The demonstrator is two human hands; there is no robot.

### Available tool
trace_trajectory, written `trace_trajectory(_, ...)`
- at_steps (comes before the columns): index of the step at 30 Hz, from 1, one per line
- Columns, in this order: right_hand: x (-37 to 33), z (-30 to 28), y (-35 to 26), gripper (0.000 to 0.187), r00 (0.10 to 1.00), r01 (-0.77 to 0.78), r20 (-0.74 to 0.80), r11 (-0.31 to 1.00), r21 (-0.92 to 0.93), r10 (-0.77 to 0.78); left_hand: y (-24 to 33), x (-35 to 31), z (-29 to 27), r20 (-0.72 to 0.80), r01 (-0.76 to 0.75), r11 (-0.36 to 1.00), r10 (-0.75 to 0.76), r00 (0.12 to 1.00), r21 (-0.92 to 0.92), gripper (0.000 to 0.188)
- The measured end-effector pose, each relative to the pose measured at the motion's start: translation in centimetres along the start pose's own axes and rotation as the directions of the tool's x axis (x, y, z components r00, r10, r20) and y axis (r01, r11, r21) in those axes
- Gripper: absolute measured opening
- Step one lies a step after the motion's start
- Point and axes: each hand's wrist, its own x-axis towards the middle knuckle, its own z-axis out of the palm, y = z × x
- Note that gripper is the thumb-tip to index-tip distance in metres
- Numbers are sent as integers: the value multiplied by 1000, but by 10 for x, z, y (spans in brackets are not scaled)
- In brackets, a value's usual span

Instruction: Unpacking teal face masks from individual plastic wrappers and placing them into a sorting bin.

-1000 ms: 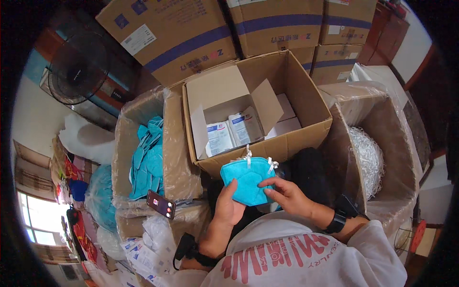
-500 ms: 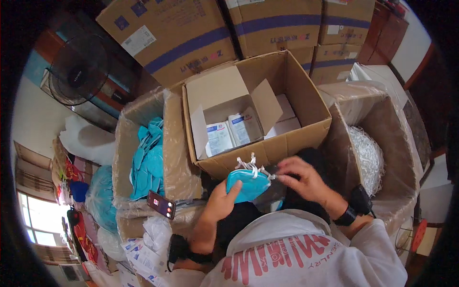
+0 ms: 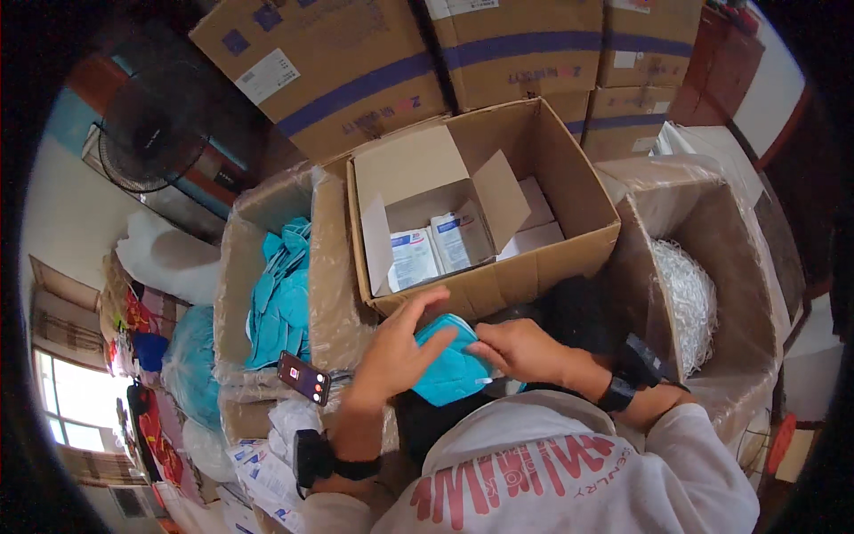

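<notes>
Teal face masks, seemingly a small stack, [image 3: 449, 376] are held in front of my lap. My right hand [image 3: 525, 351] pinches their right edge between thumb and fingers. On the other side, my left hand [image 3: 396, 351] has its fingers stretched out and apart, with the thumb lying against the teal surface. Just beyond the hands stands a large open carton [image 3: 498, 287]. Inside it, a smaller open box [image 3: 411, 160] holds white printed packets [image 3: 414, 260].
To the left, a plastic-lined carton [image 3: 342, 267] holds loose teal masks [image 3: 280, 298]; a phone [image 3: 304, 378] rests at its near corner. On the right, another lined carton [image 3: 743, 294] contains white stringy material [image 3: 683, 298]. Stacked closed cartons [image 3: 525, 67] stand behind. A fan [image 3: 151, 142] is far left.
My left hand has loosened its grip and spread its fingers. The right hand has moved left onto the masks' edge. The white straps that stuck up above the masks no longer show.
</notes>
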Motion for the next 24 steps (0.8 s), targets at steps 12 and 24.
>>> trace_trajectory(12, -17, 20, -10, 20, 994, -111, -13, 992, -54, 110, -3, 2, 52, 6, 57, 978, -59, 998, 198, 25)
trace_trajectory(24, -18, 10, -5, 23, 989, -115, 116, 966, 232, 90, -44, -2, 37, -169, 190, 951, -234, 957, -245, 34)
